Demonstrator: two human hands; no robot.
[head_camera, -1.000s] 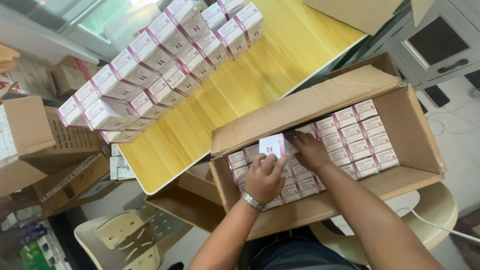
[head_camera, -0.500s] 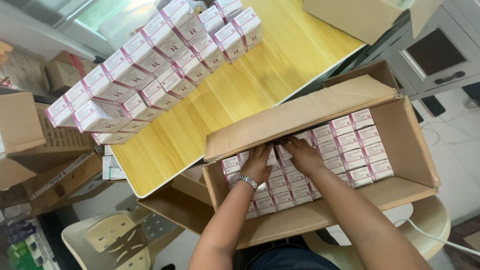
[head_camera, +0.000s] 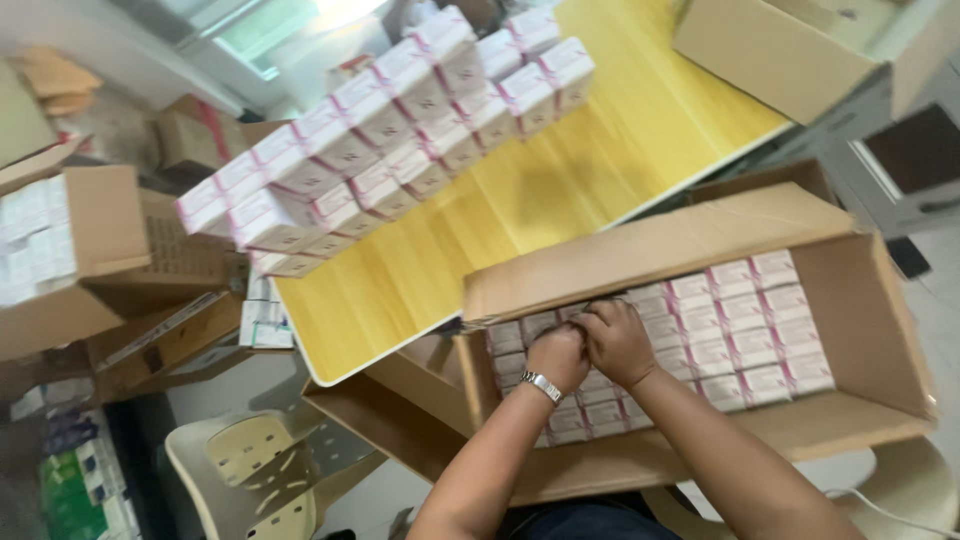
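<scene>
A large open cardboard carton (head_camera: 880, 330) sits in front of me, filled with rows of small white and pink boxes (head_camera: 745, 320). Both my hands are down inside it at the left part of the rows. My left hand (head_camera: 557, 357), with a metal wristwatch, and my right hand (head_camera: 620, 343) are side by side, fingers curled onto the small boxes under the carton's far flap (head_camera: 640, 255). Whether either hand grips a box is hidden by the fingers.
A yellow table (head_camera: 560, 190) beyond the carton carries stacks of the same white and pink boxes (head_camera: 390, 130). Another cardboard box (head_camera: 770, 50) sits on its far right corner. More cartons (head_camera: 90, 260) stand at the left, and a cream plastic chair (head_camera: 260, 470) is below.
One second ago my left hand held a small white and pink box above the rows. Both hands have since moved down and left into the carton, pressed together on the boxes.
</scene>
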